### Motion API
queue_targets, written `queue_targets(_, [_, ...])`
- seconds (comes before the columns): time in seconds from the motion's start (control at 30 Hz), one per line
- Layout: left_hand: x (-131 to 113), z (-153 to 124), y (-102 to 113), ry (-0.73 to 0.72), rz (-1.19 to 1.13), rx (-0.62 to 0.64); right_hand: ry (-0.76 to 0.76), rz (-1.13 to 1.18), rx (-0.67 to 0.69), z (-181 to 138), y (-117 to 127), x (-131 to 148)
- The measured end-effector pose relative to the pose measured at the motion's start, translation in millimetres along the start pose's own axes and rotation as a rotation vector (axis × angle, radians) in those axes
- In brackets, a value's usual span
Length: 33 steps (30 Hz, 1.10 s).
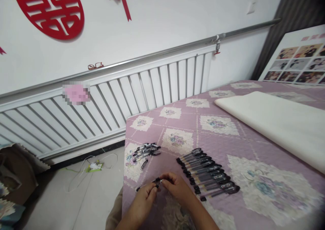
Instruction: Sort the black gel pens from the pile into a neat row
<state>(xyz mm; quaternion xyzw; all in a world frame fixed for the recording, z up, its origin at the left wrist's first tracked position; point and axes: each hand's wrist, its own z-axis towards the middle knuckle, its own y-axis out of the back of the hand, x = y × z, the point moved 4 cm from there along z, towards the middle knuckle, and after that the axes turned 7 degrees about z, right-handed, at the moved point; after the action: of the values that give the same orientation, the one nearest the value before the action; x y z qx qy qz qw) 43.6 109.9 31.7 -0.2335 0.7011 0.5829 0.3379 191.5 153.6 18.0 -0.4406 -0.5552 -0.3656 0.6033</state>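
My left hand is closed around a black pen, whose dark end sticks out to the left of the fingers. My right hand meets it, thumb and fingers pinched at the pen's other end, where a small white bit shows. Whether a separate part sits in that pinch is too small to tell. Just beyond my left hand lies a loose pile of black pen caps with shiny clips. To the right of my right hand, several clear-barrelled pens with black ends lie side by side in a slanting row.
The table wears a purple flowered cloth. A folded cream sheet lies at its right. Behind stands a white radiator with glasses above it. A cord with a green-edged item lies on the floor.
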Motion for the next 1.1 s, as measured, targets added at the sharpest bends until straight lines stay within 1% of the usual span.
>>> queue_targets(0.13, [1.9,0.3,-0.5,0.036,0.005,0.006,-0.009,0.021,-0.031,0.0,1.8,-1.2])
queue_targets(0.2, [0.2,0.1,0.5,0.024,0.006,-0.002,-0.011,0.015,-0.035,-0.8,2.0,1.5])
queue_targets(0.37, [-3.6,0.3,1.4,-0.003,-0.012,0.005,0.002,-0.023,0.047,-3.4,-4.0,11.5])
queue_targets(0.5, [-0.2,1.2,-0.9,-0.032,0.004,-0.011,-0.004,0.016,0.102,-4.4,-9.0,12.9])
queue_targets(0.63, [1.7,0.7,-2.2,-0.044,0.023,-0.020,-0.015,0.010,0.137,-5.2,-9.4,12.6])
queue_targets(0.77, [-4.2,-1.0,-0.3,-0.070,0.018,0.004,-0.012,-0.016,0.173,-6.5,-8.3,16.4])
queue_targets(0.9, [-7.5,-1.9,1.2,-0.076,0.019,0.025,-0.017,-0.024,0.187,-7.9,-8.3,20.5])
queue_targets(1.1, [-2.2,0.6,-2.0,-0.084,0.005,0.047,-0.013,-0.117,0.161,-8.3,-7.1,21.9])
